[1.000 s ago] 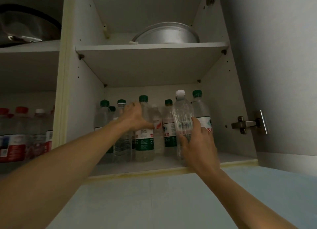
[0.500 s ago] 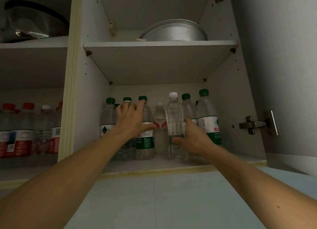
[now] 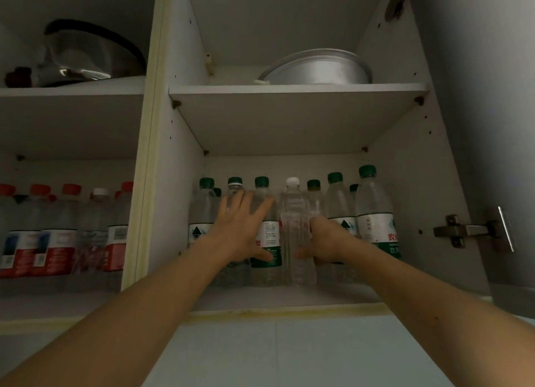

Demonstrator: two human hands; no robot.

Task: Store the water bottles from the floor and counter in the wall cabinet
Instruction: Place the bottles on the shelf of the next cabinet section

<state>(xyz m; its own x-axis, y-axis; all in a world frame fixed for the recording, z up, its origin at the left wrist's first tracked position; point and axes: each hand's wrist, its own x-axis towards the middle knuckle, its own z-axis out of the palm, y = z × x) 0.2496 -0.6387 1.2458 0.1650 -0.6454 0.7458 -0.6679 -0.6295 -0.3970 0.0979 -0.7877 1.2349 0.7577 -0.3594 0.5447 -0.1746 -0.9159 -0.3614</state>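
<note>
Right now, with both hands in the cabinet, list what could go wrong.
1. The white-capped bottle stands wedged upright in a tight row; pushing it deeper could topple the green-capped bottles packed beside and behind it.
2. The left hand lies spread flat against the front bottles with no grip; one could tip forward off the lower shelf.
3. The right hand may snag neighbours when pulled out.

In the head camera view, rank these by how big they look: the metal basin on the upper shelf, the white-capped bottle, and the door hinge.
1. Metal basin, the widest.
2. White-capped bottle, tall but narrow.
3. Door hinge, the smallest.
The basin sits farther back and is partly hidden by the shelf, so its true size is unsure.
</note>
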